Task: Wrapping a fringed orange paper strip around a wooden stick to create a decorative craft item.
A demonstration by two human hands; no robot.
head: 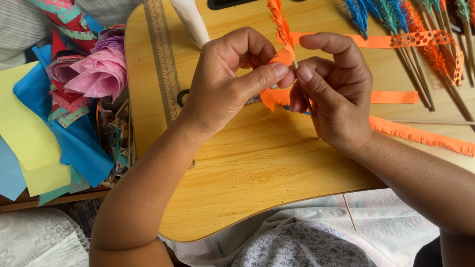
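Orange fringed paper strip (280, 22), wound around a thin wooden skewer (295, 64), is held above a pale wooden lap board (257, 168). Left hand (227, 79): thumb and forefinger pressed together, pinching the strip against the skewer just below the wound fringe; the other fingers are curled in. Right hand (331, 94): thumb tip touching the skewer from the opposite side, forefinger arched above it, remaining fingers folded; whether the lower shaft of the skewer is gripped in the palm cannot be told, as it is hidden behind the fingers. The loose end of the strip hangs below the two thumbs and curls onto the board. A second fringed orange strip (425, 137) lies on the board near the right wrist, with a flat orange band (396, 97) above it and a bare skewer (435, 122) between them. Finished sticks wrapped in blue, green and orange fringe (396, 15) lie at the upper right, crossed by an orange strip punched with holes (420, 38). A ruler (163, 59) lies along the left edge of the board, beside a white tube (190, 22). Left of the board: sheets of yellow paper (24, 123) and blue paper (74, 143), and crumpled pink tissue (96, 69). A spare skewer (349, 211) rests on patterned cloth (302, 247) below the board.
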